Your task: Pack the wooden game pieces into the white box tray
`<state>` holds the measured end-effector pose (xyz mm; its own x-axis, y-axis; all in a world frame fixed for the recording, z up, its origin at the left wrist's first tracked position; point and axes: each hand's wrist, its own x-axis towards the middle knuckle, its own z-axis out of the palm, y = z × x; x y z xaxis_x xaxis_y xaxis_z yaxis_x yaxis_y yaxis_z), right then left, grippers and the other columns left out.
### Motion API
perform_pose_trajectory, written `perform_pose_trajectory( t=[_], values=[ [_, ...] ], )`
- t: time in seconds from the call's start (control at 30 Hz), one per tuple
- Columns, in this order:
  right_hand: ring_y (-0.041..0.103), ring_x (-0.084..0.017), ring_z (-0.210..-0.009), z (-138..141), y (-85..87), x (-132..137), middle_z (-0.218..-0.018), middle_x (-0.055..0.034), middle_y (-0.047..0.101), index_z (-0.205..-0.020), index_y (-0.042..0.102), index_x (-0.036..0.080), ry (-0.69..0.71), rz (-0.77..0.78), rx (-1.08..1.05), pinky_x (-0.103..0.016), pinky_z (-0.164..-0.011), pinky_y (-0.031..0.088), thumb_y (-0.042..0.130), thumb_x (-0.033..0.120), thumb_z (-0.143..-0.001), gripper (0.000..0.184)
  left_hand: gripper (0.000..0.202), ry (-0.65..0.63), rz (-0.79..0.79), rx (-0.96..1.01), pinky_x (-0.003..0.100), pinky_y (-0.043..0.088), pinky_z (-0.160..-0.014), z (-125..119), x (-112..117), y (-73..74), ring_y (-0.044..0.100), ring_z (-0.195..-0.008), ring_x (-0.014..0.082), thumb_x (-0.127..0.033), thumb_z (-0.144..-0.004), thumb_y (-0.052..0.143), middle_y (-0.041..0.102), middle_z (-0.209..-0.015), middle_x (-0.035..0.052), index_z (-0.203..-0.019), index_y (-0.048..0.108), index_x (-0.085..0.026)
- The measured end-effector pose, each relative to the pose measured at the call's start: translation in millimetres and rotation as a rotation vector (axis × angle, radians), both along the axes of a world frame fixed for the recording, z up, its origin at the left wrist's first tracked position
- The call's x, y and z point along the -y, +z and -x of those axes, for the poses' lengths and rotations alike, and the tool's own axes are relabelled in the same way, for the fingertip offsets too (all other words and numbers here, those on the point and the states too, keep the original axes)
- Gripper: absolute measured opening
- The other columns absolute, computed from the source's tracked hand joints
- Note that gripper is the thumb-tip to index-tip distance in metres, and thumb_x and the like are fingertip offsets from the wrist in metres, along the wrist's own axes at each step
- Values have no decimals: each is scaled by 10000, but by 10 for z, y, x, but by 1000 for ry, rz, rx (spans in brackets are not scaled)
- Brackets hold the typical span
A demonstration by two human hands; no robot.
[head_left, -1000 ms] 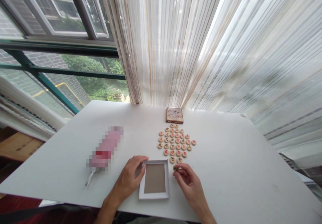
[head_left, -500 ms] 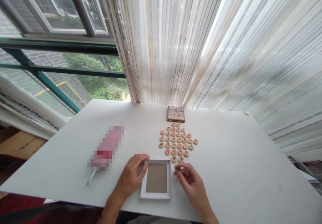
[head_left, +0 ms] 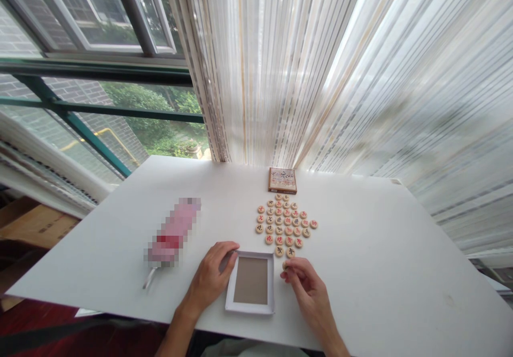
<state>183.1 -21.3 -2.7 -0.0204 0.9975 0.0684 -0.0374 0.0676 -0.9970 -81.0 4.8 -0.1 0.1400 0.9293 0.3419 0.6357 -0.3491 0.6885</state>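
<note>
My left hand (head_left: pixel 211 276) grips the upper left side of a shallow white box (head_left: pixel 271 279), with thumb and fingers around its wall. The box lies open on the table and a grey-brown bottom shows inside. To the right of it, my right hand (head_left: pixel 310 288) pinches a round wooden Chinese chess piece (head_left: pixel 285 265) between thumb and fingertips, tilted so that its face is hardly seen. Just beyond my hands, several more Chinese chess pieces (head_left: pixel 287 221) with red or black characters lie flat in loose rows.
A printed box lid (head_left: pixel 282 179) lies behind the pieces, near the curtain (head_left: pixel 264 79). On the left of the white table (head_left: pixel 380 271) is a pink blurred-out object (head_left: pixel 176 231) with a pale strap. A cardboard box (head_left: pixel 40 229) stands beyond the table's left edge.
The piece in my right hand has turned, so its marked face no longer shows. My left hand keeps its place on the box. The view has shifted slightly.
</note>
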Motion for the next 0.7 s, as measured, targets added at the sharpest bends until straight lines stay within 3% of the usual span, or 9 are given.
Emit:
perform_pose_trajectory(
  t=[0.37, 0.5, 0.7],
  values=[
    [716, -219, -890, -5, -53, -30, -1007, -79, 670, -1124, 649, 219, 4, -9, 21, -352, -874, 592, 682, 406, -888, 303, 193, -1, -66, -4, 415, 490, -997, -16, 8, 61, 594, -1124, 232, -211, -968, 502, 661, -1141, 75, -1124, 614, -231],
    [715, -222, -902, 1, -36, -26, -1033, -85, 673, -1143, 656, 224, 10, -5, 23, -358, -881, 592, 675, 398, -895, 304, 192, -57, -108, -9, 421, 483, -996, -167, 37, 178, 586, -1125, 234, -195, -954, 536, 658, -1142, 77, -1126, 613, -233],
    [677, -223, -951, 27, 22, -3, -1108, -88, 658, -1146, 665, 242, 61, -47, 50, -388, -920, 576, 640, 351, -922, 250, 203, -204, -25, 37, 401, 503, -969, -483, 157, 411, 616, -1074, 231, -231, -955, 544, 682, -1096, 83, -1143, 620, -241]
  ],
)
